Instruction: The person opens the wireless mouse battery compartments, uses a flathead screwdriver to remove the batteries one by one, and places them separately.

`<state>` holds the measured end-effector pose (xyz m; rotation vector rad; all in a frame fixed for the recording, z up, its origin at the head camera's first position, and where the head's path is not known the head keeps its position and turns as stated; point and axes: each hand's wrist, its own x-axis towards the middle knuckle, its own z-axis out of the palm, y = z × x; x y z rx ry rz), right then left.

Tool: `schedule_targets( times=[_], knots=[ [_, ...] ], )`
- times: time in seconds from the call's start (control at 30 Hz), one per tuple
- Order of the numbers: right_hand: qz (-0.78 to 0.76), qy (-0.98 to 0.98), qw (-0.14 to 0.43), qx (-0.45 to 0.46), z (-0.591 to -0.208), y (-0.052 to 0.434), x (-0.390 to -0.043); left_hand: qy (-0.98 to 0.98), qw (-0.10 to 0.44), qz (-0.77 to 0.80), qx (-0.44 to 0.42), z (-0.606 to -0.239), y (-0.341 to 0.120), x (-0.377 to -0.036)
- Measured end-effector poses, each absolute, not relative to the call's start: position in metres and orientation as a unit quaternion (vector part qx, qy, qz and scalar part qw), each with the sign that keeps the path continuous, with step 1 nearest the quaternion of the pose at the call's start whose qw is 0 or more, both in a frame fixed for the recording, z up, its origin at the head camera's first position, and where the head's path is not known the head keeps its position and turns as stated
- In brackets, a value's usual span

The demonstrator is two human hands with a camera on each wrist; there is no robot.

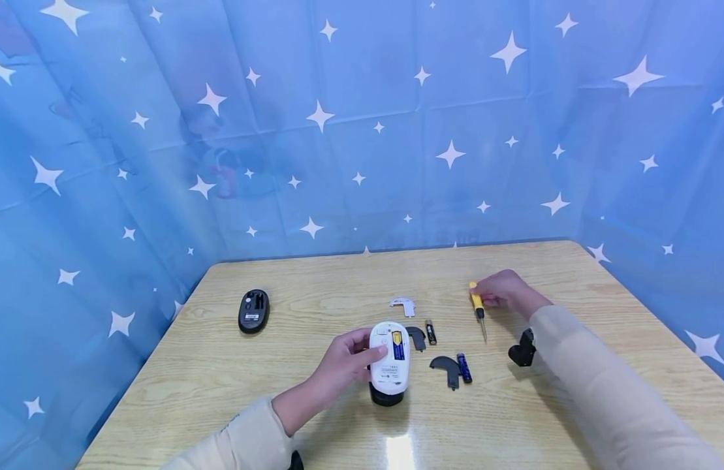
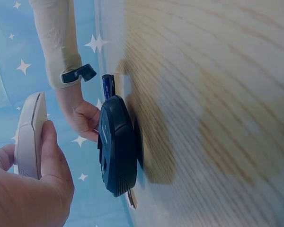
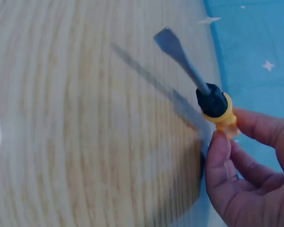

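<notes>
In the head view, a white mouse [image 1: 390,357] was held underside up by the left hand [image 1: 344,360], thumb and fingers curled round its sides, near the middle of the table [image 1: 314,287] and toward its near edge. A blue battery [image 1: 398,344] was seated in the mouse's open bay. A dark part lay on the table under the mouse. Just beside it, toward the right, lay a small dark cover [image 1: 417,337], a black battery [image 1: 431,332], a larger dark cover [image 1: 446,367] and a loose blue battery [image 1: 464,367]. A white bracket [image 1: 403,305] lay further back. A black mouse [image 1: 254,311] rested well apart, near the left edge. The right hand [image 1: 503,290] was closed on the yellow handle of a screwdriver [image 1: 478,310], toward the right edge.

In the left wrist view, the white mouse [image 2: 29,135] was seen edge-on, clamped between thumb and fingers of the left hand [image 2: 26,189], with a dark shell [image 2: 117,146] lying on the table just beside it.

In the right wrist view, the screwdriver [image 3: 199,80] was pinched at its yellow collar by the fingertips [image 3: 220,151] of the right hand [image 3: 251,179], its flat blade raised off the table.

For the step to be done well, the mouse would probably best be kept steady and level, and the blade brought in squarely so that no slip was made across the plastic.
</notes>
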<state>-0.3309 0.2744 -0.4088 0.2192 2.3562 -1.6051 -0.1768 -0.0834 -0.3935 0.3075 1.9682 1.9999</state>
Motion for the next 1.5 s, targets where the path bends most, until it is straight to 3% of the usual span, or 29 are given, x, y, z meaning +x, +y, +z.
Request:
schedule_targets(
  times=[0.53,1.5],
  knots=[
    [-0.661,0.722,0.203,0.017,-0.379,0.266,-0.32,0.678,0.167,0.706,0.116,-0.392,-0.08,-0.178],
    [-0.712,0.673,0.18,-0.085,-0.317,0.205,-0.274,0.666,0.174,0.715,0.122,-0.395,-0.075,-0.177]
  ],
)
